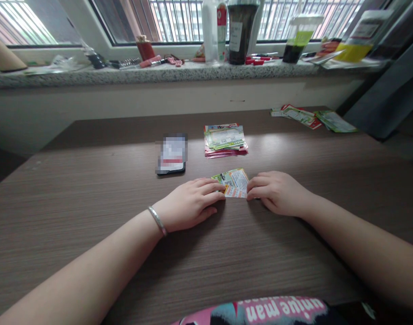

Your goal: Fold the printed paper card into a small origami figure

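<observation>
A printed paper card (238, 180), yellow, green and white with small text, lies on the brown table between my two hands. My left hand (192, 203) rests with its fingers stretched out, their tips over the card's left end, and the thumb is apart from them. At the card's right edge, the bent fingers of my right hand (280, 194) are closed together on it, with the thumb mostly tucked below. A stack of similar cards (225, 137) sits just beyond, its edges uneven. To the left of the stack lies a phone (172, 155) with its screen lit and blurred.
More loose cards (335, 122) are spread at the table's far right corner. Behind the table, a granite windowsill (125, 77) carries a dark bottle (242, 34), a cup with green liquid (299, 40), a yellow-bottomed container (358, 45), a red lighter-like item (145, 48) and several pens.
</observation>
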`<state>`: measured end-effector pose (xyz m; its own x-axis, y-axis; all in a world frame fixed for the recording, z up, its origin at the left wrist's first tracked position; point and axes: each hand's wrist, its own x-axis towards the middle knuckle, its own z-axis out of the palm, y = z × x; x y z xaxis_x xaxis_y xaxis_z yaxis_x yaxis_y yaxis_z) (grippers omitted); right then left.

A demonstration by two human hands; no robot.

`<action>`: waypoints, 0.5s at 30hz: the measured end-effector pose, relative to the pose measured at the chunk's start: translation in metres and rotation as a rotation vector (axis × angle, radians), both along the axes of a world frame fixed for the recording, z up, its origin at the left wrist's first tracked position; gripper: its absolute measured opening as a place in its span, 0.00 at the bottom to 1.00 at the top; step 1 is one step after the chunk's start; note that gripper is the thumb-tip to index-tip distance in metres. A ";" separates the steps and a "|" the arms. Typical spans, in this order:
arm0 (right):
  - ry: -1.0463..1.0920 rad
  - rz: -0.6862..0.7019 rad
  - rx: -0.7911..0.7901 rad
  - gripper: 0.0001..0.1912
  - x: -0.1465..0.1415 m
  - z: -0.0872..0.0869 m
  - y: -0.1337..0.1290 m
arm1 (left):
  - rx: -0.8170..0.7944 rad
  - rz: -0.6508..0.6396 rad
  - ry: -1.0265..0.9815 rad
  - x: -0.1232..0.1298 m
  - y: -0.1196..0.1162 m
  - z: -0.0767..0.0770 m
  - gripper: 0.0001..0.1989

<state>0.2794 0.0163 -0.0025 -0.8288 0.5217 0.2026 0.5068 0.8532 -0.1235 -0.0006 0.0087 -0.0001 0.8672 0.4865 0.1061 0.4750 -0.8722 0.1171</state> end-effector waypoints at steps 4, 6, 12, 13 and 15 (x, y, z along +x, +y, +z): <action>-0.028 -0.013 -0.014 0.15 0.004 0.001 0.001 | -0.003 0.002 0.004 0.000 0.000 0.000 0.16; -0.035 -0.011 -0.023 0.16 0.007 0.002 0.001 | -0.007 0.006 0.017 -0.001 0.000 0.000 0.17; -0.058 0.014 -0.049 0.16 0.013 0.006 0.002 | -0.025 0.009 0.057 -0.005 0.000 0.000 0.20; -0.065 0.016 -0.046 0.16 0.013 0.006 0.002 | -0.031 0.009 0.059 -0.005 0.000 0.001 0.20; -0.074 0.025 -0.043 0.16 0.015 0.007 0.002 | -0.046 0.010 0.061 -0.005 0.001 0.001 0.20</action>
<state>0.2942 0.0178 0.0048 -0.8533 0.5078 0.1181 0.4948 0.8602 -0.1235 -0.0058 0.0099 0.0013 0.8662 0.4987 0.0299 0.4916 -0.8614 0.1277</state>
